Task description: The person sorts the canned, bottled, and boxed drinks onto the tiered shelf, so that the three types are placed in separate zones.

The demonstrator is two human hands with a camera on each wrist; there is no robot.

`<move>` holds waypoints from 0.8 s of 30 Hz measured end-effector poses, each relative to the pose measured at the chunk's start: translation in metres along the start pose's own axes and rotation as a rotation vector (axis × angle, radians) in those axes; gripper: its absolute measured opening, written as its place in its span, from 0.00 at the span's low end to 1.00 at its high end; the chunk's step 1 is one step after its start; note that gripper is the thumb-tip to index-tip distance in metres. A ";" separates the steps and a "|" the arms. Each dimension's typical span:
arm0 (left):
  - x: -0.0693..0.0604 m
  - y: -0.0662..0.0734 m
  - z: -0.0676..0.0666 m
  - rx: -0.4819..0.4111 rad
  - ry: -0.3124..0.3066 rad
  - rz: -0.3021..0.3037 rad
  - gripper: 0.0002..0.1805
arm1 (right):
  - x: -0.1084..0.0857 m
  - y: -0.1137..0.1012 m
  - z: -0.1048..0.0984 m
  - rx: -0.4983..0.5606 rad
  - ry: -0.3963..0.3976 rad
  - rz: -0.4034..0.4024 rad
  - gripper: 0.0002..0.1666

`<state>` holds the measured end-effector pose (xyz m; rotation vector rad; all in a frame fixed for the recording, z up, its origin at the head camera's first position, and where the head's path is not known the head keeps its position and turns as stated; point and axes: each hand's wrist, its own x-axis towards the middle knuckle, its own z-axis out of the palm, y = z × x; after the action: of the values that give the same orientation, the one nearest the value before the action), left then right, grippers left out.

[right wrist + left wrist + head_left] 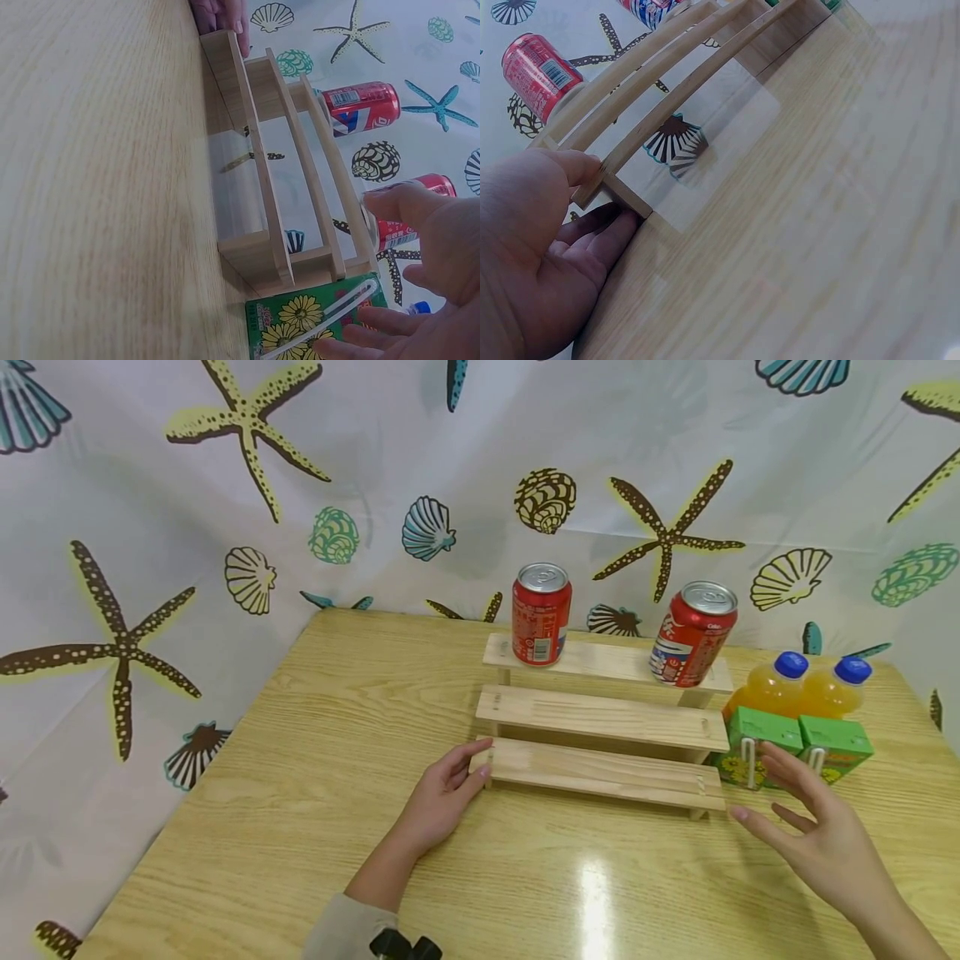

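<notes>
A three-tier wooden step rack (600, 714) stands on the table, with a red cola can (540, 618) at the left of its top tier and a second cola can (692, 635) toward the right. My left hand (442, 793) grips the left end of the lowest tier, thumb at the front and fingers round the end. To the right, my right hand (825, 835) hovers with fingers apart and holds nothing. Its nearest things are two green drink cartons (765, 735) with straws, beside the rack's right end. In the right wrist view, its fingers overlap a flowered carton (292, 322).
Two orange drink bottles (776, 685) with blue caps stand behind the cartons. A white cloth (420, 443) printed with starfish and shells hangs behind and left of the wooden table (300, 827). Glare shows on the tabletop near the front.
</notes>
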<state>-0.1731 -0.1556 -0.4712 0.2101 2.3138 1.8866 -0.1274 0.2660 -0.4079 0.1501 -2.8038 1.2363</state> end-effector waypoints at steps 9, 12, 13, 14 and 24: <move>0.000 -0.002 0.000 0.004 0.002 0.002 0.23 | -0.001 0.004 -0.002 -0.032 0.011 0.038 0.52; 0.000 -0.001 0.000 0.005 0.003 0.003 0.23 | -0.002 0.005 -0.003 -0.043 0.016 0.043 0.52; 0.000 -0.001 0.000 0.004 0.002 0.003 0.23 | -0.002 0.005 -0.004 -0.043 0.016 0.042 0.52; 0.000 -0.001 0.000 0.003 0.002 0.004 0.23 | -0.002 0.006 -0.004 -0.043 0.017 0.041 0.52; 0.000 -0.001 0.000 0.001 0.000 0.010 0.23 | -0.003 0.009 -0.004 -0.042 0.013 0.073 0.53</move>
<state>-0.1733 -0.1553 -0.4722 0.2219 2.3184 1.8901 -0.1255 0.2752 -0.4114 0.0381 -2.8455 1.1875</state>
